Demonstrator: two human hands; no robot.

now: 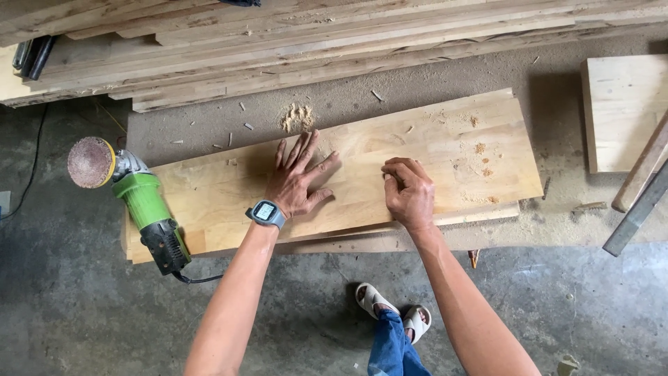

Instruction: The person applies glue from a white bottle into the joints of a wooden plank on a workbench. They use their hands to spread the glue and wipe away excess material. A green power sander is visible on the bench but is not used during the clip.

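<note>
Board (362, 174) lies flat on the floor before me, stacked on another. My left hand (296, 182) presses it, fingers spread, steadying it; my right hand (409, 191) rests curled, fingers together. Grinder (142, 202) sits on its left end.

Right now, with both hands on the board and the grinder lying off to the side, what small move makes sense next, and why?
Probably keep the left hand flat on the wooden board and rub on with the curled right hand: sawdust specks lie to its right, and the green angle grinder rests at the board's left end, in neither hand.
</note>
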